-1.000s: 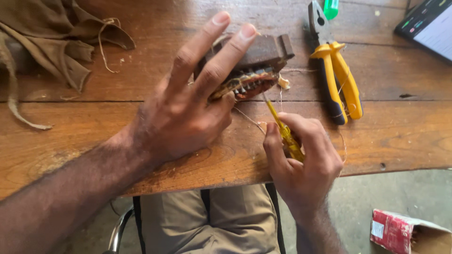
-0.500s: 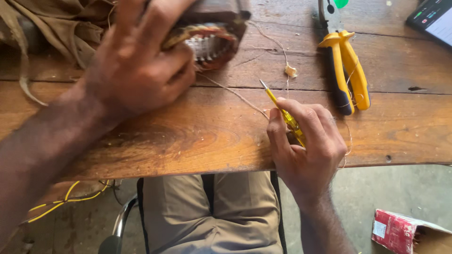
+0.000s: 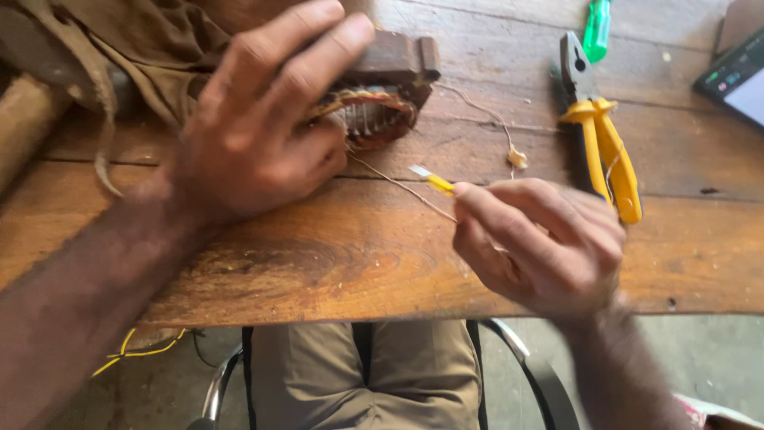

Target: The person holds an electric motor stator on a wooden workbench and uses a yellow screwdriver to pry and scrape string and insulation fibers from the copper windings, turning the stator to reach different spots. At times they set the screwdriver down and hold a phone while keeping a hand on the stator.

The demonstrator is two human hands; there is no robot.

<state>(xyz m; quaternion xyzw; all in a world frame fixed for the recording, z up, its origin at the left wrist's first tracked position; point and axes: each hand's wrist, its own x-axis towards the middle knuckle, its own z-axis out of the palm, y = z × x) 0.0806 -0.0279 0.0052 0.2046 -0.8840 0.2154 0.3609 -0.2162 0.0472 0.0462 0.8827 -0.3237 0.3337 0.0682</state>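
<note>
Nearest the camera: lap in khaki trousers (image 3: 362, 374), seated on a chrome-framed chair (image 3: 521, 362), below the edge of a worn wooden table (image 3: 318, 263). Yellow wire (image 3: 139, 349) hangs under the table's left side.

Right hand (image 3: 541, 243) over the table's near edge, fingers curled tight round a small yellow-handled tool (image 3: 434, 181); only its tip shows, pointing left toward the motor part. A thin wire strand (image 3: 398, 189) runs from the hand up-left to that part (whether the fingers also pinch the strand, cannot tell; the hand is blurred).

Left hand (image 3: 263, 127) further in, left of centre, clamped over a dark metal stator (image 3: 382, 103) with copper windings showing in its opening. Fingers lie across the top, thumb at the near side. The stator rests on the table, against a heap of brown cloth (image 3: 151, 40).

Right of centre: yellow-handled pliers (image 3: 593, 127) lying flat, jaws pointing away, just beyond the right hand. A second thin wire (image 3: 485, 115) trails from the stator to a small pale scrap (image 3: 517, 157).

Far edge: green-handled tool (image 3: 597, 28), and a phone (image 3: 736, 76) with lit screen at the right corner.
</note>
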